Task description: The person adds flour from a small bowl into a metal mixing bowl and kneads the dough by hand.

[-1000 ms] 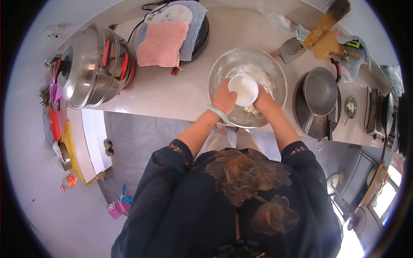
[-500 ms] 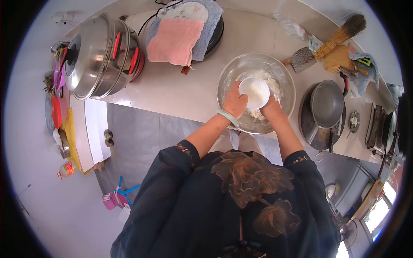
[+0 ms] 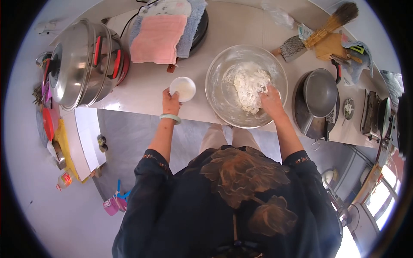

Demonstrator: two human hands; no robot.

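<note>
My left hand (image 3: 171,101) grips the rim of a small white bowl (image 3: 193,84), which has some pale flour-like content in it. The hand and bowl are at the counter's front part, left of a large metal mixing bowl (image 3: 216,84). Inside the mixing bowl lies a rough, floury mass of dough (image 3: 249,86), with flour dusted on the bowl's wall. My right hand (image 3: 272,104) reaches over the bowl's right side, its curled fingers pressed on the dough's right edge. The fingertips are partly hidden there.
A stacked steamer pot (image 3: 77,64) stands at the left of the counter (image 3: 234,26). Behind the left hand, a pink cloth (image 3: 157,41) covers a dark round pan. A grey frying pan (image 3: 320,92) sits right of the mixing bowl. A straw brush (image 3: 331,23) lies at the back right.
My left hand has carried the white bowl from above the mixing bowl out to the left. My right hand has left the white bowl and is on the dough. The view has shifted slightly.
</note>
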